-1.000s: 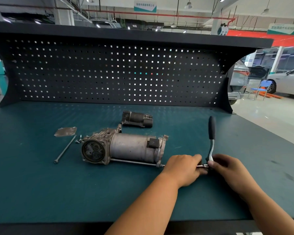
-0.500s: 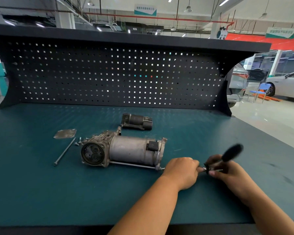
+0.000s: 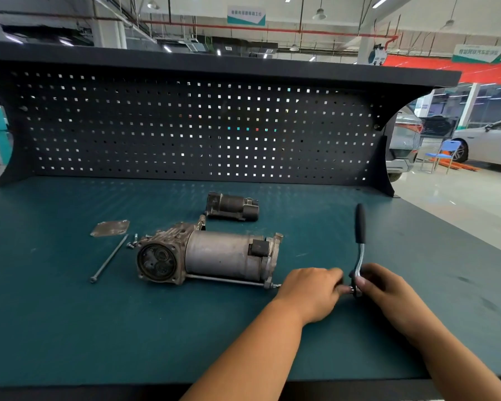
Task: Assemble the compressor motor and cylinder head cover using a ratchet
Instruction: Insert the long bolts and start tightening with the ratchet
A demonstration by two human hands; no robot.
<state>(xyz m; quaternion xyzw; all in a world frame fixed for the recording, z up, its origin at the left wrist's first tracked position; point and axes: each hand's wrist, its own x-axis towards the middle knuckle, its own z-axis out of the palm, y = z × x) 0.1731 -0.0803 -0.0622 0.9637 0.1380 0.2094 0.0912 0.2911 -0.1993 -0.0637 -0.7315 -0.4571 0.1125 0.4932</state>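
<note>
A grey compressor motor [image 3: 220, 254] lies on its side on the teal bench, its round cylinder end facing left. A long bolt [image 3: 226, 280] runs along its near side. My left hand [image 3: 311, 287] is closed around the extension bar just right of the motor's flange, hiding it. My right hand [image 3: 385, 287] grips the head of the ratchet [image 3: 360, 235], whose black handle stands up and away from me. A flat metal cover plate [image 3: 110, 228] lies to the left, with a second long bolt [image 3: 109, 259] and small screws [image 3: 132, 243] near it.
A smaller dark motor part [image 3: 233, 206] lies behind the compressor. A black pegboard [image 3: 185, 131] closes the back of the bench. The bench's near edge [image 3: 99, 384] runs below my arms. Cars and a blue chair [image 3: 443, 153] stand off to the right.
The ratchet handle swung down to the right half a second ago and is back upright now. Both hands have stayed at the bolt's right end.
</note>
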